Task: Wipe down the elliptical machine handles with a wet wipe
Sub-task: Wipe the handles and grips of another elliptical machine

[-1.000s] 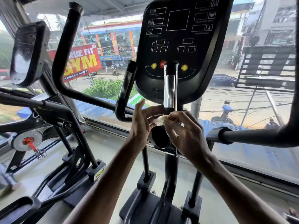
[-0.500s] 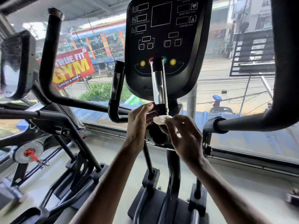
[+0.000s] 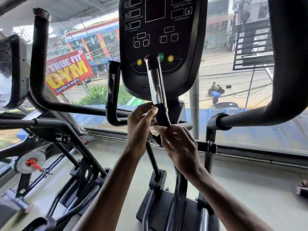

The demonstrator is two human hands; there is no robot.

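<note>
The elliptical's short upright handle, black with a silver sensor strip, rises in front of the black console. My left hand and my right hand meet at the base of this handle, both pinching a pale wet wipe that shows only as a small strip between the fingers. A matching short handle stands to the left. The long black swing handles curve up at far left and far right.
A second exercise machine with a red-hubbed wheel stands at the left. The elliptical's base and pedal rails lie below my arms. A large window ahead looks onto a street and a red gym banner.
The view has shifted so the console and handle sit higher and nearer. Both hands stay at the handle's base on the wipe, with the left fingers now higher against the handle.
</note>
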